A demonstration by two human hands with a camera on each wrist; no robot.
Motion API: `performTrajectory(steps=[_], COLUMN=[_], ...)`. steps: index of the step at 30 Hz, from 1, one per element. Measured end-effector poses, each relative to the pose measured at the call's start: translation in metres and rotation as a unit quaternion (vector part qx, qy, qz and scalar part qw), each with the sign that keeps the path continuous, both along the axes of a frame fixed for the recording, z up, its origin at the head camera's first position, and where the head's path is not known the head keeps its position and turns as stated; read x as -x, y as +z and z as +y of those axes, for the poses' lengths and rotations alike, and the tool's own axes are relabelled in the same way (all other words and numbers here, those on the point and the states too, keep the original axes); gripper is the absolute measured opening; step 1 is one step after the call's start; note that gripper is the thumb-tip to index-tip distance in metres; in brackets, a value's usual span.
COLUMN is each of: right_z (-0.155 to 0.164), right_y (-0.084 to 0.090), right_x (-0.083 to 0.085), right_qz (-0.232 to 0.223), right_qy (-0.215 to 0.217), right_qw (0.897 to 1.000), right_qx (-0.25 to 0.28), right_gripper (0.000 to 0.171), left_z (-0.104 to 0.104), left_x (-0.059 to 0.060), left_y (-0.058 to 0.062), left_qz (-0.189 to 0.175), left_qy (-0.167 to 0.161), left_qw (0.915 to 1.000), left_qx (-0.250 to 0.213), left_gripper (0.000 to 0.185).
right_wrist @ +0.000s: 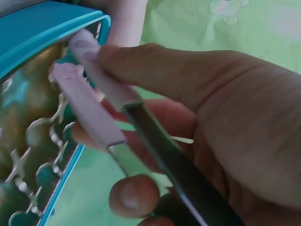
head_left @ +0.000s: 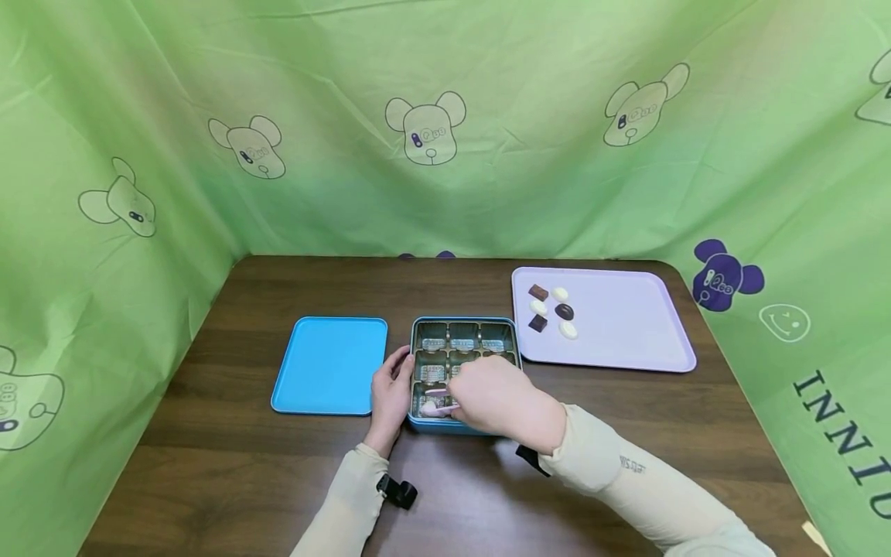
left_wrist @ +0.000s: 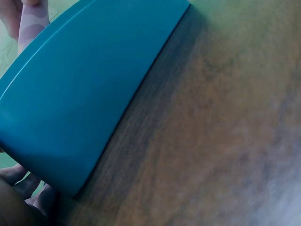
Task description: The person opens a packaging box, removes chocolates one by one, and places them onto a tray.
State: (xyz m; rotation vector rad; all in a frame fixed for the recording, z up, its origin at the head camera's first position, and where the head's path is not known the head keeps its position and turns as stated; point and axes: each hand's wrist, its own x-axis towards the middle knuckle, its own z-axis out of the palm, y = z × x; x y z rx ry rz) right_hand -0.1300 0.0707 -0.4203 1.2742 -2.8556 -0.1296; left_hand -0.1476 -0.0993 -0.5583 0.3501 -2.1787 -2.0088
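**Tongs at the near edge of the blue tin**

From the head view I see my right hand [head_left: 497, 402] over the near part of the blue tin [head_left: 464, 373], which sits at the middle of the tabletop [head_left: 626, 433]. My left hand [head_left: 391, 396] rests against the tin's left wall, fingers laid along it, relaxed rather than gripping. A pale piece [head_left: 429, 407] lies in the near-left compartment, just at the tong tips.

Only the right wrist view shows the tool clearly: I hold a pair of tongs [right_wrist: 101, 106] with pink-tipped arms and dark metal shanks, thumb on top and fingers curled beneath. The two tips stand slightly apart above the gold insert [right_wrist: 28, 141]; I cannot tell whether they pinch anything. The left wrist view gives little beyond the tin's plain blue outer wall [left_wrist: 84, 89] and the wood grain beside it.

Counting: one tin, with nine compartments as far as my hand lets me see; one blue lid [head_left: 330, 363] lying flat just left of the tin; one lilac tray [head_left: 612, 321] toward the far right corner. On the tray's left part lie six chocolates [head_left: 553, 309]: three white, three dark. They are well apart from both hands.
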Motion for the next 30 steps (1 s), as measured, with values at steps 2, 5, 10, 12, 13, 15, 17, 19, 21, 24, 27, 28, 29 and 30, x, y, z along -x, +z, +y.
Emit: performTrajectory(steps=[2,5,10,12,13,15,17,19,21,24,27,28,29,30], right_z=[-0.005,-0.011,-0.022,-0.026,-0.028,-0.032,-0.035,-0.037,-0.040,-0.044,-0.046,-0.046,-0.047,-0.047], right_y=[0.000,0.000,-0.004,-0.005,-0.006,-0.009,-0.012,-0.015,-0.015,-0.014,-0.012,-0.011,-0.011,-0.012], right_x=[-0.001,-0.002,-0.004,-0.004,-0.004,-0.005,-0.007,-0.007,-0.006,-0.003,0.000,0.000,0.001,0.001], right_qz=[-0.001,0.006,0.017,0.016,0.016,0.021,0.034,0.047,0.057,0.058,0.056,0.054,0.054,0.053], right_qy=[-0.006,-0.009,-0.008,-0.013,-0.014,-0.014,-0.009,-0.002,0.005,0.012,0.014,0.015,0.017,0.019], right_qw=[1.000,1.000,0.999,0.998,0.998,0.997,0.997,0.996,0.996,0.996,0.996,0.996,0.996,0.996], right_qx=[-0.010,-0.019,-0.036,-0.051,-0.057,-0.068,-0.072,-0.072,-0.070,-0.069,-0.067,-0.067,-0.067,-0.066], right_gripper=[0.029,0.025,0.018,0.014,0.013,0.010,0.009,0.010,0.010,0.012,0.015,0.016,0.016,0.015], left_z=[0.000,0.001,0.002,0.003,0.003,0.003,0.003,0.003,0.002,0.000,-0.002,-0.002,-0.002,-0.002], left_x=[0.000,0.000,0.000,-0.001,-0.001,-0.001,-0.001,-0.001,-0.001,0.001,0.002,0.002,0.002,0.001], left_y=[-0.001,-0.002,-0.003,-0.004,-0.004,-0.004,-0.003,-0.003,-0.002,-0.003,-0.003,-0.003,-0.003,-0.003], left_qz=[0.000,0.000,0.007,0.010,0.011,0.015,0.017,0.015,0.010,0.008,0.011,0.011,0.010,0.009], left_qy=[-0.001,-0.002,0.000,0.002,0.003,0.003,0.002,0.000,-0.001,-0.002,-0.002,-0.003,-0.003,-0.002], left_qw=[1.0000,1.0000,1.0000,0.9999,0.9999,0.9999,0.9998,0.9999,0.9999,1.0000,0.9999,0.9999,0.9999,0.9999], left_qx=[-0.001,0.000,0.001,-0.001,-0.004,-0.007,-0.008,-0.008,-0.006,-0.004,-0.006,-0.007,-0.009,-0.013], left_gripper=[0.034,0.034,0.035,0.035,0.035,0.036,0.036,0.036,0.036,0.035,0.035,0.036,0.036,0.036])
